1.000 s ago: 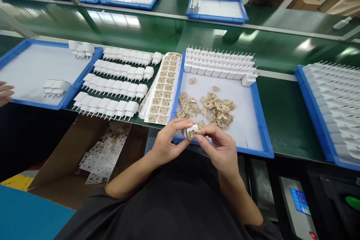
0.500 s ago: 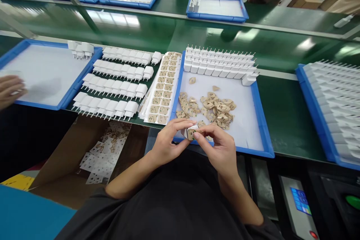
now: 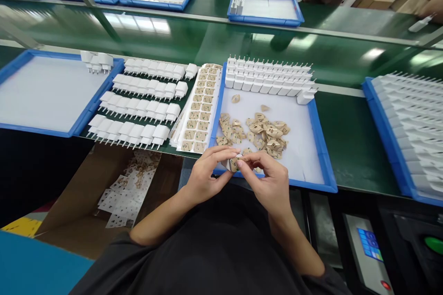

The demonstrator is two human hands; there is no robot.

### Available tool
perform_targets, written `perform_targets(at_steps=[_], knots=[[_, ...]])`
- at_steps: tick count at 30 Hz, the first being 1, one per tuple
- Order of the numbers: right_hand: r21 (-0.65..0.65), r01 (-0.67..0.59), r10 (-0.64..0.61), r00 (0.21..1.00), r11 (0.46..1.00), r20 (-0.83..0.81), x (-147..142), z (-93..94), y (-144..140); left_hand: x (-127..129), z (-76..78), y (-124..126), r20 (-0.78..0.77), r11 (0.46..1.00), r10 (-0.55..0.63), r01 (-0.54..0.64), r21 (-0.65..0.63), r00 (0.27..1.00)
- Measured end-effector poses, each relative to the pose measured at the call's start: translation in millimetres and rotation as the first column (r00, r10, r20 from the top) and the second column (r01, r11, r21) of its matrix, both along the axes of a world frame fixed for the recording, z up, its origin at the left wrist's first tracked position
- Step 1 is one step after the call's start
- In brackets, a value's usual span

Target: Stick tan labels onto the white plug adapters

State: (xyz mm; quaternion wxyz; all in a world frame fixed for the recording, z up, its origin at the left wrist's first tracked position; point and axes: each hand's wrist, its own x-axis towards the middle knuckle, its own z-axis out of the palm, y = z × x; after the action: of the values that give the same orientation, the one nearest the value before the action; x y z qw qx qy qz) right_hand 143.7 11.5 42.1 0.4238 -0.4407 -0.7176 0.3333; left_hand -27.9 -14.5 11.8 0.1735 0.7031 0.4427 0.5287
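1. White adapter (image 3: 227,165), one: held above the near rim of the middle blue tray (image 3: 321,145), in front of the wearer's dark shirt.
2. Left hand (image 3: 209,170): fingers grasping the adapter at its sides.
3. Right hand (image 3: 268,179): thumb and forefinger pinching a tan sticker (image 3: 235,164) at the adapter's end; whether it is stuck down I cannot tell.
4. Loose tan pieces (image 3: 273,133), curled: heaped in the middle tray, just beyond the hands.
5. Finished-looking rows of adapters (image 3: 270,80), prongs up: along that tray's far side.
6. Sticker sheets (image 3: 197,115), stacked: left of the tray, on the green surface (image 3: 349,138).
7. Adapters in four rows (image 3: 134,131), prongs towards the wearer: left of the sheets.
8. Cardboard box (image 3: 65,214), below: holds spent-looking sheets (image 3: 121,200).
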Motion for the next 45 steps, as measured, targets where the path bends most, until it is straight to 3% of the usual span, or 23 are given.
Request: perform_targets(at_steps=[6,8,11,14,16,21,26,32,39,45], knots=[[0.222,0.070,-0.115,0.974,0.972,0.195,-5,-2.1,1,0,-3.6,2,-0.046,0.999,0.037,-0.036,0.031,0.998],[0.239,0.144,-0.197,0.956,0.960,0.217,-2,-5.8,5,0,-4.2,1,-0.015,0.999,0.034,-0.033,0.031,0.999],[0.111,0.222,-0.235,0.965,0.969,0.115,4,-11.0,12,1,-5.7,0,0.078,0.999,0.028,-0.030,0.015,0.997],[-0.087,0.055,-0.064,0.992,0.995,-0.106,4,-13.5,9,3,-9.2,0,0.162,0.999,0.031,-0.029,-0.015,0.986],[-0.154,-0.079,0.044,0.975,0.985,-0.216,-2,-15.1,4,4,-12.6,0,0.198,1.000,0.022,-0.019,-0.016,0.980],[-0.236,-0.181,0.069,0.907,0.955,-0.415,-15,-27.0,-4,7,-20.0,1,0.271,0.998,0.037,-0.049,0.037,0.962],[-0.227,-0.167,0.025,0.854,0.960,-0.520,-16,-35.9,2,9,-21.5,-1,0.223,0.990,0.080,-0.103,0.091,0.971],[-0.199,-0.224,0.064,0.801,0.954,-0.595,-25,-27.3,-3,13,-17.4,2,0.065,0.953,0.154,-0.165,0.254,0.986],[-0.258,-0.157,-0.056,0.748,0.953,-0.662,-36,-29.0,-8,14,-17.5,4,-0.005,0.907,0.180,-0.164,0.389,0.984],[-0.283,-0.149,-0.088,0.729,0.948,-0.679,-38,-28.5,-8,13,-22.1,3,-0.017,0.899,0.188,-0.165,0.406,0.982]])
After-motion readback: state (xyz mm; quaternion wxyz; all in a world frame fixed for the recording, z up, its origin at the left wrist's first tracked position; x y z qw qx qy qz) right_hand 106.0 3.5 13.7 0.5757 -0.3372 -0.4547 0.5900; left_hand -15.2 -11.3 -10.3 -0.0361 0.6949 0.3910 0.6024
